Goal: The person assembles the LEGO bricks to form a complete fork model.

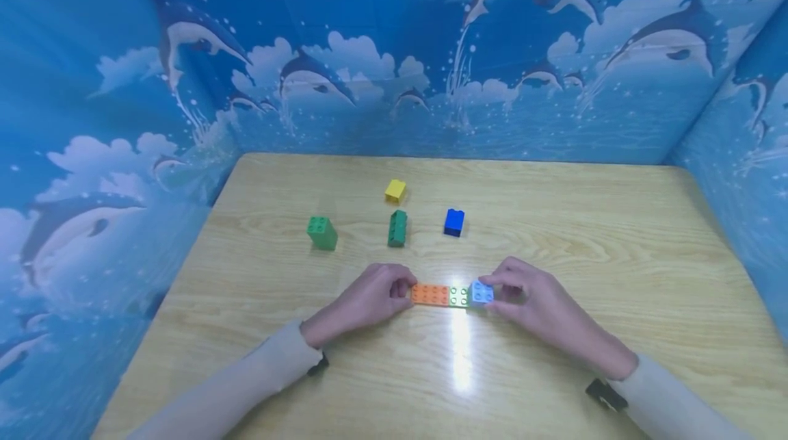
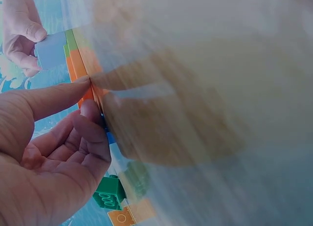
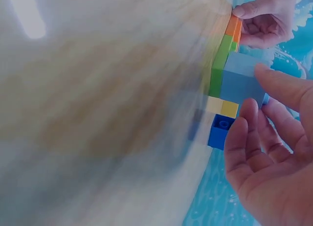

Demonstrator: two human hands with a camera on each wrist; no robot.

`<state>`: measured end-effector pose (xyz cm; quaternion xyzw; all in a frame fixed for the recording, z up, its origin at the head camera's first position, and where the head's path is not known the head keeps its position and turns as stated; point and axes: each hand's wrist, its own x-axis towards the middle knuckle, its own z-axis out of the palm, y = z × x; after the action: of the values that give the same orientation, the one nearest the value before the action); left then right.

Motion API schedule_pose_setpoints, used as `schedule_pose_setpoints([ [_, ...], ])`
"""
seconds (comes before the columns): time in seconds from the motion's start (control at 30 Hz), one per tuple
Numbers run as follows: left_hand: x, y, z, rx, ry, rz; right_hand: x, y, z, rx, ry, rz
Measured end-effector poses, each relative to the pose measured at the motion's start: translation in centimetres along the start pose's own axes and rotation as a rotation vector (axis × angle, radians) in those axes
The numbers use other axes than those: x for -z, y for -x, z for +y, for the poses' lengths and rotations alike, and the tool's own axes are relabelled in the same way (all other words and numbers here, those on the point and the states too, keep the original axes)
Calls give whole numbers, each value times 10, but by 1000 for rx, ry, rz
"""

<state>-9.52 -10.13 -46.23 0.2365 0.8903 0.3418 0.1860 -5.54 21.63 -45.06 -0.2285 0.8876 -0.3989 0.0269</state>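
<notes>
My left hand point(image 1: 375, 295) pinches the left end of an orange brick point(image 1: 430, 294) between thumb and forefinger. Lined up with it on its right is a flat light green brick point(image 1: 458, 297), its studs bright with glare. A light blue block point(image 1: 481, 293) sits at the green brick's right end, upright with studs on top. Thumb and fingers of my right hand point(image 1: 534, 296) grip this block from the right. In the right wrist view the light blue block point(image 3: 242, 79) stands over the light green brick point(image 3: 220, 67), overlapping its edge.
Beyond the hands lie a yellow brick point(image 1: 396, 191), a dark green brick point(image 1: 397, 228) on its side and a dark blue brick point(image 1: 454, 222). A tall green block point(image 1: 323, 233) stands farther left. A dolphin-print curtain point(image 1: 394, 118) borders the wooden table point(image 1: 585, 221).
</notes>
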Motion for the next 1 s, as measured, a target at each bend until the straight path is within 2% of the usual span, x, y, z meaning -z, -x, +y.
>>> schedule_pose_setpoints([
  [0.2, -1, -4, -1, -12, 18, -9, 6, -3, 1, -97, -99, -48],
  [0.33, -1, -4, 0, 11, 21, -20, 5, -2, 5, -84, -178, -39],
  [0.47, 1, -3, -1, 21, 10, -13, 1, -1, 8, -114, -217, -28],
  [0.57, 2, -2, -2, 12, 14, -14, -3, 0, 10, -119, -198, -22],
  [0.77, 1, 2, -5, -3, 29, -18, -10, 2, 11, -33, -134, 9],
  [1.0, 1, 2, -3, 6, 23, -19, -5, 4, 6, -106, -88, 10],
])
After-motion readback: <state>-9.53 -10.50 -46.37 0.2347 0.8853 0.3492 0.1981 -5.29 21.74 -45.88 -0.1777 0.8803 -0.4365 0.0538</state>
